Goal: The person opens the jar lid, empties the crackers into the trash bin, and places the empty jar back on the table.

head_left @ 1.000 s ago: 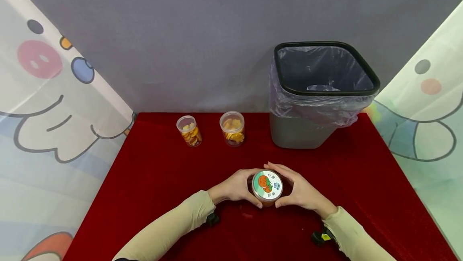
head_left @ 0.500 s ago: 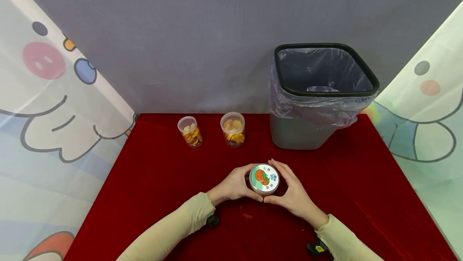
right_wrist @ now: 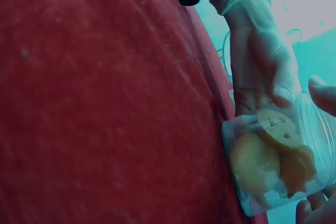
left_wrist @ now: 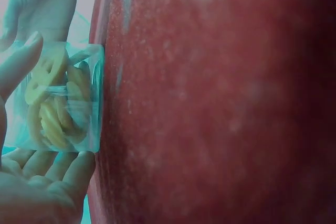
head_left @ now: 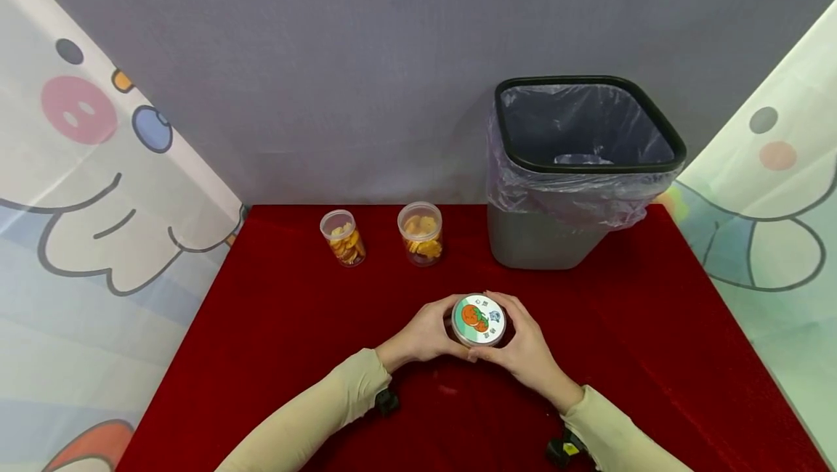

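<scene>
A clear plastic jar (left_wrist: 58,103) of yellow, biscuit-like pieces stands upright at the middle of the table, its base against the red cloth. Its round lid (head_left: 479,319) carries a label with orange fruit on green and white. My left hand (head_left: 426,332) holds the jar from the left, fingers and thumb curved round its side. From the other side my right hand (head_left: 531,356) grips it near the lid, thumb in front and fingers behind. Both thumbs meet at the front of the jar. In the right wrist view, the right hand's thumb (right_wrist: 325,96) lies beside the lid.
Two clear jars of yellow pieces, a narrower one (head_left: 344,239) and a wider one (head_left: 421,236), stand at the back of the red table (head_left: 288,312). To their right is a grey bin (head_left: 536,239) with a black rim and plastic liner. A grey wall rises behind.
The jar has shifted slightly back and left between my hands. My right hand has moved left, and its thumb now meets the left thumb. The other jars and the bin stay put.
</scene>
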`<state>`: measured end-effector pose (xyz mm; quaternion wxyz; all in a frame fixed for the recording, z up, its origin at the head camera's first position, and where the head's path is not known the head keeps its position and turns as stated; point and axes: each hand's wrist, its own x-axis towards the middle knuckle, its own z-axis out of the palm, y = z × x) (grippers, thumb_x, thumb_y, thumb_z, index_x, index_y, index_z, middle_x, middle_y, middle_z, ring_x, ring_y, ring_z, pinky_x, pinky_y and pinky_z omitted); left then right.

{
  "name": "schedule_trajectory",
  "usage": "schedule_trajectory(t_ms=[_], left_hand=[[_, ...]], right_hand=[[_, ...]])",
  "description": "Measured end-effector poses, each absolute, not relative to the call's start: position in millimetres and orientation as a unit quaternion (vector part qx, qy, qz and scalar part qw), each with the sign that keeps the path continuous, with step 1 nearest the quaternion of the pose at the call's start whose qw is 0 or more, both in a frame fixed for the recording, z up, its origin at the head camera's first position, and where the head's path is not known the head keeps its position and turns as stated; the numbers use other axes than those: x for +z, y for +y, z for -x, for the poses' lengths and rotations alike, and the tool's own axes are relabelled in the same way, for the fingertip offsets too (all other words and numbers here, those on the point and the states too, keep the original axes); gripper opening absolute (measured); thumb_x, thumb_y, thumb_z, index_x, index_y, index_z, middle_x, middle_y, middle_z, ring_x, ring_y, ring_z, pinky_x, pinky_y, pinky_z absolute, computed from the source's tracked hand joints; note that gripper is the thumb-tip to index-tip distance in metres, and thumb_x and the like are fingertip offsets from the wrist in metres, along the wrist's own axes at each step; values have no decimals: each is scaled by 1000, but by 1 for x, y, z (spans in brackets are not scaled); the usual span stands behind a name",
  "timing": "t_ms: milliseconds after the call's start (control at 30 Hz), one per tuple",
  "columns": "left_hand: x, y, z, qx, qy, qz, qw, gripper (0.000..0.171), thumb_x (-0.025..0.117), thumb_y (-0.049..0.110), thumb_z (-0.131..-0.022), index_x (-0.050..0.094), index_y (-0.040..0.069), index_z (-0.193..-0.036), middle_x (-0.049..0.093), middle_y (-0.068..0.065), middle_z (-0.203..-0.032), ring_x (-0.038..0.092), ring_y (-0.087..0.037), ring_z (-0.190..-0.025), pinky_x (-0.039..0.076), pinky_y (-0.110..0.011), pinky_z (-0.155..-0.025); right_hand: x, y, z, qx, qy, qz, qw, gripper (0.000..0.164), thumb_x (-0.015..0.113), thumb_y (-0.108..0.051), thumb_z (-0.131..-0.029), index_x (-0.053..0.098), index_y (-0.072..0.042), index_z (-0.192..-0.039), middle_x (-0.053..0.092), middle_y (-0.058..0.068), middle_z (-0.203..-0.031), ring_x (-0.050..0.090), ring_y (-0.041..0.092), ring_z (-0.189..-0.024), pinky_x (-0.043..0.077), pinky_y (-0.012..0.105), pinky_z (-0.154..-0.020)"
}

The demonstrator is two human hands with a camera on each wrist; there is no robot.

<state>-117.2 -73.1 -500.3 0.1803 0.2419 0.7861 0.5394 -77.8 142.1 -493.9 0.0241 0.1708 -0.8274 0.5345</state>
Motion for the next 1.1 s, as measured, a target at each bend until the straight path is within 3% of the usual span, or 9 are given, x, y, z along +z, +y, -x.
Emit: schedule_trajectory(t_ms=[133, 267, 500, 900, 1100], left_hand=[[-499, -72, 118, 544, 782, -240, 189, 92, 95, 20, -67, 47, 16, -146, 56, 5, -134, 56, -7, -120, 45, -23, -99], [-499, -73, 118, 546, 779, -244, 191, 92, 96, 20, -67, 47, 16, -145, 56, 6, -134, 55, -7, -120, 45, -23, -99], [-499, -73, 120, 542, 777, -249, 199, 93, 96, 20, -67, 47, 16, -146, 56, 6, -134, 55, -7, -121, 45, -23, -99], [-497, -76, 123, 533, 776, -260, 215, 93, 95, 20, -68, 46, 14, -147, 56, 6, -136, 55, -7, -122, 45, -24, -100], [-497, -76, 123, 529, 779, -270, 204, 89, 95, 21, -68, 50, 15, -144, 58, 8, -132, 55, -6, -120, 44, -25, -101]], right_hand=[[-493, 147, 82, 543, -819, -182, 8, 92, 95, -34, -65, 49, -20, -144, 51, -6, -138, 50, 17, -124, 37, 23, -103], [-494, 150, 87, 548, -811, -206, 4, 90, 95, -30, -66, 50, -21, -144, 51, -5, -139, 50, 18, -125, 36, 19, -103], [-495, 158, 96, 549, -801, -236, -23, 89, 95, -27, -67, 50, -22, -144, 52, -5, -139, 51, 17, -123, 38, 22, -102], [-491, 173, 125, 547, -767, -309, -130, 88, 94, -22, -69, 50, -22, -146, 49, 0, -143, 48, 19, -127, 38, 30, -104], [-488, 178, 141, 565, -725, -333, -210, 88, 93, -18, -70, 50, -19, -147, 49, 4, -143, 45, 22, -129, 36, 30, -107]])
